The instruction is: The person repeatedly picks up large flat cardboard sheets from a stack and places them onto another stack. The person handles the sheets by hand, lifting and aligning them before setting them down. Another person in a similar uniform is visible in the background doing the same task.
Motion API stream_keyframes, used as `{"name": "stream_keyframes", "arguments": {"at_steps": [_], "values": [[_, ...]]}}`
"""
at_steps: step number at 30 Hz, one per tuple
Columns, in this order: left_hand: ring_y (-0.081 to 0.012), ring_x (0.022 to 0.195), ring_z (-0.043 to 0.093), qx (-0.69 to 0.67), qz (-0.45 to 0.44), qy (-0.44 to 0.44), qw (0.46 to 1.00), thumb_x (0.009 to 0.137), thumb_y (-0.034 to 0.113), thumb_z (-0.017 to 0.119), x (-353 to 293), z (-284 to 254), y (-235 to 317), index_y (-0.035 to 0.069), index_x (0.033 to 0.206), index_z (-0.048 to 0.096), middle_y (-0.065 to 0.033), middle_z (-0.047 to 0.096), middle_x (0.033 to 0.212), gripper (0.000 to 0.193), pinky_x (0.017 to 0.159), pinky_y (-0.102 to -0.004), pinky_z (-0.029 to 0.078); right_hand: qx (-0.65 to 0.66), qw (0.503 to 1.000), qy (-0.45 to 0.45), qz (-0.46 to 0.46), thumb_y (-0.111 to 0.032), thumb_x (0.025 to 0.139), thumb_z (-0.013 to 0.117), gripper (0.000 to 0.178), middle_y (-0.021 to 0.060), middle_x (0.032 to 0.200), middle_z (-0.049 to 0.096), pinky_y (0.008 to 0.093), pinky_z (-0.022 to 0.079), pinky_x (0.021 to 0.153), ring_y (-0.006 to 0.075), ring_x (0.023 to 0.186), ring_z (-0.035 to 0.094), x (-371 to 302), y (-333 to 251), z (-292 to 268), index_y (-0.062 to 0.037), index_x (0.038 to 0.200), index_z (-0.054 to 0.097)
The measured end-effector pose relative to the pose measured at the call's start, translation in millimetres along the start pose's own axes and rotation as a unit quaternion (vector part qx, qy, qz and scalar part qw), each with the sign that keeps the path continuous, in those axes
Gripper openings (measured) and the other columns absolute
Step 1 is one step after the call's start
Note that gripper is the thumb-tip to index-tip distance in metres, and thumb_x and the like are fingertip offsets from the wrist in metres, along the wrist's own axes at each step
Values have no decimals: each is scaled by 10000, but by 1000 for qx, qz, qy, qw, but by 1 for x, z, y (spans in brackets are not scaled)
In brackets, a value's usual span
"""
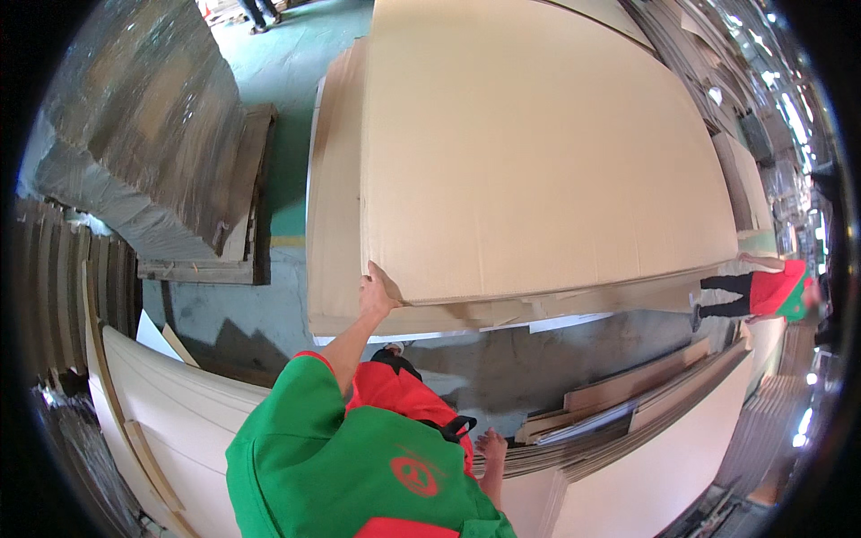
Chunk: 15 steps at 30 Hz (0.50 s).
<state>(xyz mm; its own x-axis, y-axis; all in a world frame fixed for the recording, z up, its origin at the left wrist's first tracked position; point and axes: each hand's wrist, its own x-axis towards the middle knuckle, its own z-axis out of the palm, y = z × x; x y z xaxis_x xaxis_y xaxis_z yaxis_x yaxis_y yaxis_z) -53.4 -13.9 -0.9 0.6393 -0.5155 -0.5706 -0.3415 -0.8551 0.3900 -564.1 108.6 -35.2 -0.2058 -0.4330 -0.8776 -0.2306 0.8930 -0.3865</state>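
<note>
A large brown cardboard sheet (547,152) spreads in front of me, over other cardboard sheets (334,179) whose left border sticks out beneath it. My left hand (380,291) grips its near left corner, fingers at the left side and palm against the near edge. Low beside my body, away from the sheet, my right hand (491,446) hangs with loosely bent fingers and nothing visible in it. At the right end of the same near edge, a co-worker (762,287) in red and green has a hand on the sheet.
A film-wrapped stack (134,134) stands on a wooden pallet (202,271) to the left. Behind my right hand lean several cardboard sheets (646,403), with more pale boards (184,403) at lower left. Another person's legs (260,13) show far off on the green floor (296,54).
</note>
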Motion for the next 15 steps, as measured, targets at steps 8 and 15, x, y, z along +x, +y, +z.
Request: {"name": "stream_keyframes", "arguments": {"at_steps": [8, 15], "values": [[-369, 1091, 576, -106, -106, 68, 986, 524, 630, 817, 47, 3, -8, -162, 1342, 288, -306, 532, 1200, 1255, 912, -405, 491, 34, 999, 22, -27, -353, 916, 565, 409, 169, 848, 651, 334, 521, 510, 236, 632, 647, 9, -11, 13, 29, 1062, 556], [-318, 904, 642, -207, -94, 5, 974, 584, 761, 691, 94, 7, -40, -183, 1011, 589, -267, 648, 927, 1041, 761, -378, 510, 44, 994, 27, -93, -384, 899, 611, 446, 166, 859, 659, 320, 536, 555, 222, 671, 661, -5, -19, 16, 50, 983, 556]]}}
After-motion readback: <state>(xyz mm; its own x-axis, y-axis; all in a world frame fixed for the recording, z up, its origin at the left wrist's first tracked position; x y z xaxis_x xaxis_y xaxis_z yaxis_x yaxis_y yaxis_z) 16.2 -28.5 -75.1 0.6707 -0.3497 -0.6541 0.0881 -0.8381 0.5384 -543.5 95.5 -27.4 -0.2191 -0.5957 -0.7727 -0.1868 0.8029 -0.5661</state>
